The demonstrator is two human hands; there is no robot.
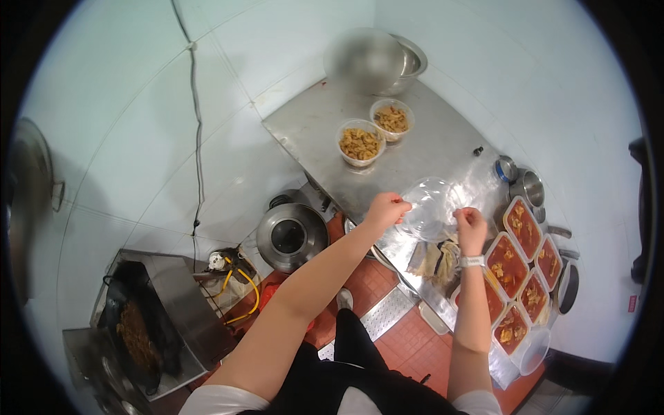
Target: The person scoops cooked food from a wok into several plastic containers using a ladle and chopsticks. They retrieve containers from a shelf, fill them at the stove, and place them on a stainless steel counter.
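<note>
My left hand pinches the left rim of a clear round plastic piece, a lid or shallow bowl, above the steel table. At its right side is my right hand, thumb and fingertips drawn together; whether they grip the clear edge cannot be made out. A folded cloth lies just below the plastic, by the table's near edge. Farther back stand two clear round tubs, the nearer tub and the farther tub, both filled with brown chunks of food and uncovered.
Several rectangular tubs of red, saucy food crowd the right of the steel table. Metal bowls stand at its far corner, a steel pot at right. A wok of food sits lower left, near a yellow hose.
</note>
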